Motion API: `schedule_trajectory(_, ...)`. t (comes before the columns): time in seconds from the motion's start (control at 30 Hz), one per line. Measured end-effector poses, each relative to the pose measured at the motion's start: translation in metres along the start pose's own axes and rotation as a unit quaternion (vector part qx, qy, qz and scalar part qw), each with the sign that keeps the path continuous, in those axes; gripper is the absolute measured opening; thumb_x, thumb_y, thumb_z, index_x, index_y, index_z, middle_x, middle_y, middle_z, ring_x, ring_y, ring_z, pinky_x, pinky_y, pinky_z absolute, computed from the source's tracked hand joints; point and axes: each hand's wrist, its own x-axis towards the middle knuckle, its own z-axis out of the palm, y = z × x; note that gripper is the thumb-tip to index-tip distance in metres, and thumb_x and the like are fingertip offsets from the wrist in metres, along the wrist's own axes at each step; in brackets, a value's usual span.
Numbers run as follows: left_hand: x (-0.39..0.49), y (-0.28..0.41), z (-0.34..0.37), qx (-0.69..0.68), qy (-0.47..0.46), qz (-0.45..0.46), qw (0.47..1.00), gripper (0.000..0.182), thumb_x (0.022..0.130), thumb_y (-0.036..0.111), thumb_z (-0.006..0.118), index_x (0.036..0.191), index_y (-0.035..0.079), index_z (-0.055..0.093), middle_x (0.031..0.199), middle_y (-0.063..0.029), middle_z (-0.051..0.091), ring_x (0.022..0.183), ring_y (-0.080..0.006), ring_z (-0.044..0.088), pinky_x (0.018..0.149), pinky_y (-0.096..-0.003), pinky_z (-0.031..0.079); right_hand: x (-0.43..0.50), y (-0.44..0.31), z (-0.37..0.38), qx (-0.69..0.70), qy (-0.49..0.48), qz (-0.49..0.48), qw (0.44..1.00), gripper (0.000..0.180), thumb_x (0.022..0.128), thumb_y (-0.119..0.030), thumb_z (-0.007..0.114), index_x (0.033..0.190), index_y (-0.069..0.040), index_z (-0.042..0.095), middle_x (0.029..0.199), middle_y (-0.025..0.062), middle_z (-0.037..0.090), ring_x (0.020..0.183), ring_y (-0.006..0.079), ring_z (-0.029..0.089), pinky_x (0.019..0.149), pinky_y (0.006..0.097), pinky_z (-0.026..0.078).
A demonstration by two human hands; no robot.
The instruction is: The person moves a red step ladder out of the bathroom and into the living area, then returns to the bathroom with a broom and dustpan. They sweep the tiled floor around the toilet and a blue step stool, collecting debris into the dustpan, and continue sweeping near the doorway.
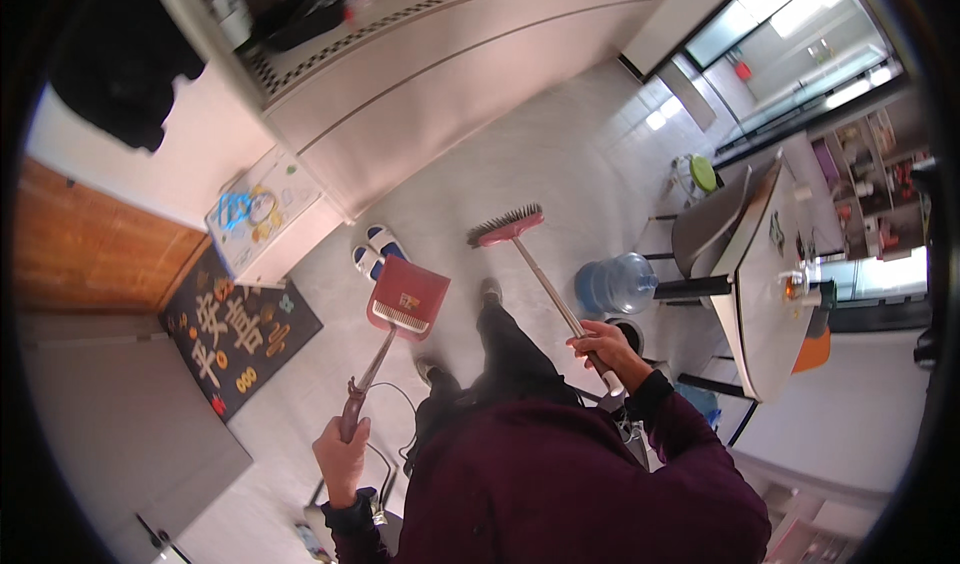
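My left hand [342, 455] is closed around the brown grip of a long-handled red dustpan [411, 290], whose pan is held out before me near a pair of white and blue slippers [380, 249]. A row of pale teeth runs along the pan on its handle side. In my right hand [611, 350] is the handle of a broom [514, 226] with a pink head and dark bristles. The bristles point away from me, to the right of the dustpan and apart from it. Whether they touch the floor, I cannot tell.
A large blue water bottle [616, 283] lies on the floor at the right, beside a grey chair [709, 223] and a white table [757, 294]. Further off stands a green-topped stool [702, 174]. A dark doormat [240, 339] lies at the left, near a small white cabinet [270, 219].
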Motion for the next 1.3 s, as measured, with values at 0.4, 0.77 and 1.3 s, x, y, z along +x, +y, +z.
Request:
schedule_trajectory(0.4, 0.128, 0.274, 0.146, 0.088, -0.047, 0.129, 0.987, 0.038, 0.084, 0.031, 0.077, 0.076, -0.001, 0.059, 0.060, -0.0136, 0.056, 0.054, -0.0222, 0.055, 0.055, -0.0394, 0.043, 0.104, -0.025, -0.155, 0.100, 0.034, 0.080, 0.991, 0.014, 0.089, -0.005, 0.067, 0.100, 0.000, 0.061, 0.075, 0.0050, 0.064, 0.055, 0.0131, 0.060, 0.043, 0.0285, 0.049)
schedule_trajectory(0.77, 0.211, 0.513, 0.282, 0.084, -0.071, 0.207, 0.972, 0.037, 0.085, 0.028, 0.077, 0.075, -0.001, 0.058, 0.056, -0.0087, 0.051, 0.050, -0.0157, 0.045, 0.050, -0.0354, 0.039, 0.142, -0.123, -0.298, 0.266, 0.140, -0.046, 0.953, 0.074, 0.085, -0.002, 0.071, 0.149, 0.005, 0.034, 0.078, 0.0090, 0.062, 0.054, 0.0152, 0.057, 0.042, 0.0304, 0.045)
schedule_trajectory(1.3, 0.361, 0.946, 0.615, 0.193, -0.239, 0.407, 0.860, 0.034, 0.086, 0.035, 0.076, 0.081, 0.003, 0.066, 0.060, -0.0102, 0.058, 0.053, -0.0191, 0.055, 0.055, -0.0345, 0.045, 0.239, -0.336, -0.518, 0.031, 0.389, -0.070, 0.918, 0.056, 0.088, -0.015, 0.067, 0.140, -0.004, 0.050, 0.077, 0.0095, 0.064, 0.060, 0.0166, 0.062, 0.056, 0.0333, 0.050)
